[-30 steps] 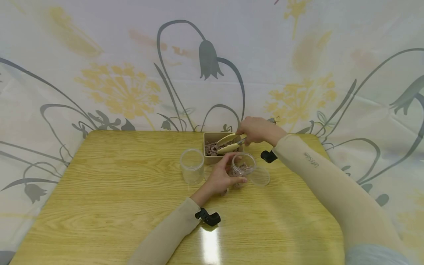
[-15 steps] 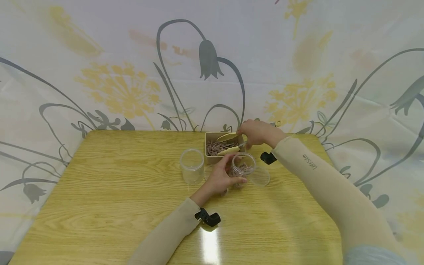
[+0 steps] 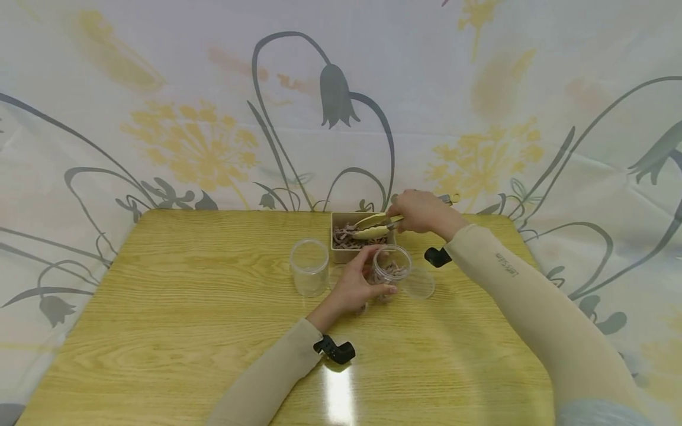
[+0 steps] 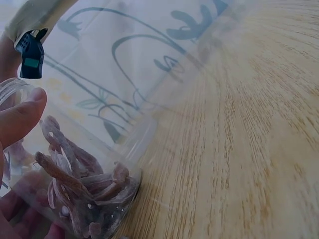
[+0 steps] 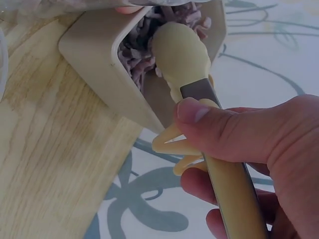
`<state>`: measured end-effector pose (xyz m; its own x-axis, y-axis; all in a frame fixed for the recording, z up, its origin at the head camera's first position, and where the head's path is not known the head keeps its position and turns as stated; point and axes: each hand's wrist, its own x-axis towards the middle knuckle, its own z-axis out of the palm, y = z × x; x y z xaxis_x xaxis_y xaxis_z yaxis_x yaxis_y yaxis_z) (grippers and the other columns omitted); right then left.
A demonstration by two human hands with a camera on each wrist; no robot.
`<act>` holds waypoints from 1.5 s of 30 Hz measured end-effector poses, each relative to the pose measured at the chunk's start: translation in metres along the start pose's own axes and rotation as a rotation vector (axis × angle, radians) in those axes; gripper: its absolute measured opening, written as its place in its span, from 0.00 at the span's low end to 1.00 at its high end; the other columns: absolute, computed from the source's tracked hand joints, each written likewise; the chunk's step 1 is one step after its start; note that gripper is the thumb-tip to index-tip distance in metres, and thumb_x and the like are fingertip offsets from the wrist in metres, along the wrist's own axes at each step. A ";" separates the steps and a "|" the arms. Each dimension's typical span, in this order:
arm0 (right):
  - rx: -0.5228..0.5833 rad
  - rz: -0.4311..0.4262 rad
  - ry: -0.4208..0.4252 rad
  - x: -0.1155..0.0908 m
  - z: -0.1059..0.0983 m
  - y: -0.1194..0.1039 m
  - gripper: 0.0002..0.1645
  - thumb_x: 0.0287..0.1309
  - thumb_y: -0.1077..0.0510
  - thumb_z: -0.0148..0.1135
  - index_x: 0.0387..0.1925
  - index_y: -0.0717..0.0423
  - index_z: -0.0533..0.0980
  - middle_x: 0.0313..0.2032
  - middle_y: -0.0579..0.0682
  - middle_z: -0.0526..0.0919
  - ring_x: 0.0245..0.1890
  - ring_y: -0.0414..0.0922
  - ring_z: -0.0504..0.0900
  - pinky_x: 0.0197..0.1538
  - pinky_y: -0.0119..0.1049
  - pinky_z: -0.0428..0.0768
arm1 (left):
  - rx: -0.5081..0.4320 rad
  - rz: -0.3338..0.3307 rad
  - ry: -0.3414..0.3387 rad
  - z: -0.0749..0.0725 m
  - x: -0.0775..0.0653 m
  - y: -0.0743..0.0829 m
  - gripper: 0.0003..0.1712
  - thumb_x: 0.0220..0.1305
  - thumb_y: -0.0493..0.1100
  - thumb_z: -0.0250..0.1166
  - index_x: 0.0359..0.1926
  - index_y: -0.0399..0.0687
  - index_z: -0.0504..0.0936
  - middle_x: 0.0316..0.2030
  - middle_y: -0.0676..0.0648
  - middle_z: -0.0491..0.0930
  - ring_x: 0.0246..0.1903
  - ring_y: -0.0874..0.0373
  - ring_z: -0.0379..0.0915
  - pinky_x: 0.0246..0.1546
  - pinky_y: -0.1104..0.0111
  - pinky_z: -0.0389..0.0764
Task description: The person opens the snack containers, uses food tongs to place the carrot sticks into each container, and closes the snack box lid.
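- Backdrop (image 3: 186,71): pale sheet with a flower pattern, rising behind the far edge of the table.
- Table (image 3: 160,307): wood-grained top; the vessels are grouped from the middle of its far edge toward its centre.
- Tongs (image 3: 370,233): yellow-ended, clamped between the thumb and curled fingers of the right hand (image 3: 418,211) above the table's far edge. Compared with half a second ago, the two ends stand closer together and slightly nearer the far right corner. This suggests that a portion is being gathered; whether strips are firmly caught cannot be told.
- Left hand (image 3: 354,287): just before the box, thumb and fingers wrapped around the jar of strips. The two hands are apart, though near each other. Its position matches the earlier views, so it appears to serve as a steady support.
- Box (image 3: 346,256): beige, rectangular, at the table's far edge, a little right of the middle; the ends of the tongs lie inside it.
- Jar of strips (image 3: 392,278): clear, uncovered, near the box's near right corner.
- Second jar (image 3: 309,266): clear, upright, to the left of the left hand.
- Lid (image 3: 419,284): translucent disc, flat on the table, right of the held jar. A similar disc (image 3: 337,274) is partly hidden by the left hand.
- Strips: thin, purplish-brown; some in the box (image 3: 341,238), others heaped at the bottom of the held jar (image 4: 75,174).
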<state>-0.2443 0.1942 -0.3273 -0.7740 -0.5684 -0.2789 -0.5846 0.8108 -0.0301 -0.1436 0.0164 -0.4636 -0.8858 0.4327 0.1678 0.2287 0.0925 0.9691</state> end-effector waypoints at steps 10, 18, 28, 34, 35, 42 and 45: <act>0.049 0.016 0.059 -0.018 -0.002 0.012 0.26 0.56 0.56 0.74 0.57 0.56 0.81 0.47 0.56 0.85 0.41 0.52 0.82 0.43 0.49 0.82 | 0.061 0.021 0.025 -0.003 -0.002 -0.007 0.48 0.48 0.42 0.82 0.69 0.57 0.66 0.60 0.48 0.74 0.58 0.51 0.72 0.56 0.59 0.74; 0.104 -0.008 0.096 -0.029 -0.003 0.016 0.25 0.55 0.58 0.74 0.56 0.58 0.82 0.47 0.55 0.85 0.36 0.48 0.84 0.41 0.48 0.83 | 0.089 0.001 0.045 -0.004 -0.003 -0.006 0.48 0.49 0.44 0.81 0.69 0.58 0.66 0.60 0.49 0.74 0.59 0.51 0.71 0.57 0.59 0.73; 0.139 -0.015 0.120 -0.041 -0.005 0.017 0.25 0.55 0.59 0.74 0.55 0.59 0.82 0.50 0.57 0.85 0.33 0.46 0.85 0.38 0.45 0.83 | 0.087 -0.001 0.050 -0.003 -0.004 -0.005 0.48 0.49 0.46 0.81 0.69 0.59 0.66 0.61 0.51 0.73 0.61 0.55 0.69 0.60 0.56 0.71; 0.165 -0.021 0.119 -0.048 -0.006 0.019 0.25 0.56 0.59 0.73 0.55 0.61 0.81 0.51 0.58 0.84 0.34 0.46 0.85 0.39 0.45 0.83 | 0.060 -0.018 0.044 -0.004 -0.003 -0.005 0.48 0.50 0.43 0.81 0.69 0.58 0.66 0.60 0.49 0.74 0.59 0.53 0.70 0.59 0.54 0.72; 0.168 -0.021 0.119 -0.050 -0.006 0.020 0.25 0.56 0.59 0.73 0.56 0.62 0.81 0.51 0.59 0.84 0.35 0.47 0.86 0.40 0.46 0.83 | 0.054 -0.019 0.044 -0.004 -0.003 -0.005 0.48 0.50 0.42 0.81 0.70 0.57 0.66 0.61 0.48 0.73 0.59 0.51 0.71 0.59 0.54 0.72; 0.197 -0.017 0.127 -0.060 -0.010 0.026 0.26 0.57 0.59 0.72 0.57 0.62 0.80 0.56 0.59 0.81 0.42 0.51 0.86 0.47 0.49 0.82 | 0.021 0.007 0.035 -0.005 -0.003 -0.003 0.49 0.49 0.39 0.81 0.70 0.54 0.65 0.61 0.46 0.74 0.62 0.49 0.69 0.63 0.51 0.68; 0.216 -0.027 0.144 -0.066 -0.015 0.027 0.26 0.57 0.60 0.72 0.57 0.63 0.80 0.56 0.60 0.81 0.43 0.52 0.86 0.47 0.50 0.82 | 0.035 0.004 0.037 -0.004 -0.003 -0.004 0.48 0.49 0.40 0.81 0.69 0.55 0.66 0.60 0.48 0.74 0.60 0.52 0.70 0.62 0.55 0.70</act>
<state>-0.2125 0.2515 -0.2951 -0.7945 -0.5917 -0.1362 -0.5519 0.7973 -0.2444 -0.1434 0.0108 -0.4668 -0.8991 0.3995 0.1790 0.2457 0.1222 0.9616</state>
